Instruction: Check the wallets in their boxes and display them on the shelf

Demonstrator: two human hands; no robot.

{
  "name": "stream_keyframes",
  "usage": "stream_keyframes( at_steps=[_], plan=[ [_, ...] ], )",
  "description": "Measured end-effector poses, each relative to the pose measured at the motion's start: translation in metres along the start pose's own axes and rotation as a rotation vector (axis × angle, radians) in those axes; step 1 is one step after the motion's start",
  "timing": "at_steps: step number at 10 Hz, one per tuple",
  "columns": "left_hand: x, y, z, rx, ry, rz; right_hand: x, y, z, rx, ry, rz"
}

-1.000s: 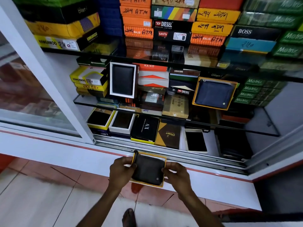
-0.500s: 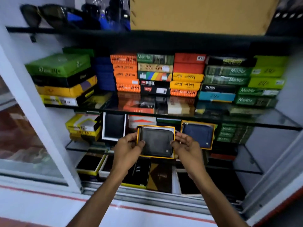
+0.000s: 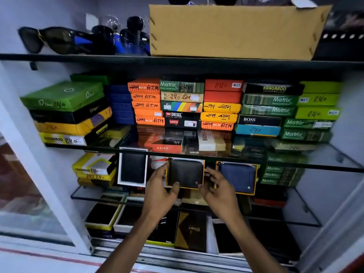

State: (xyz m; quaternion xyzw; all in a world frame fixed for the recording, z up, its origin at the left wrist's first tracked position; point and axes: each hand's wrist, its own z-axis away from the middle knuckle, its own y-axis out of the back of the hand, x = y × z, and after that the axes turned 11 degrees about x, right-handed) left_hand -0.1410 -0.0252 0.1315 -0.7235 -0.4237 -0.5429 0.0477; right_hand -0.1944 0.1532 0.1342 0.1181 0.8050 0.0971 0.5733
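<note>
A black zip wallet in an open yellow-rimmed box (image 3: pixel 185 173) stands upright on the middle glass shelf (image 3: pixel 92 195). It sits between a black wallet in a white-framed box (image 3: pixel 133 167) and a blue wallet in a yellow-rimmed box (image 3: pixel 237 177). My left hand (image 3: pixel 158 191) grips the black wallet box at its left edge, thumb under the bottom. My right hand (image 3: pixel 219 189) holds its lower right corner with the fingertips. Both forearms reach in over the bottom shelf.
Stacks of closed wallet boxes (image 3: pixel 183 103) fill the upper glass shelf (image 3: pixel 307 164). A cardboard box (image 3: pixel 232 32) and sunglasses (image 3: pixel 59 39) sit on top. Open wallet boxes (image 3: pixel 102 215) lie on the bottom shelf. The white sliding door frame (image 3: pixel 39 170) stands at left.
Both hands carried the black wallet box up from below the cabinet and into the middle shelf, where it now stands between the two displayed wallets. The view tilted upward.
</note>
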Motion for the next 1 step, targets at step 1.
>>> stream_keyframes(
  at_steps=[1],
  plan=[
    [0.0283, 0.0205, 0.0262, 0.172, -0.349, -0.016, -0.0243, 0.028, 0.0347, 0.22, 0.295, 0.085]
  ],
)
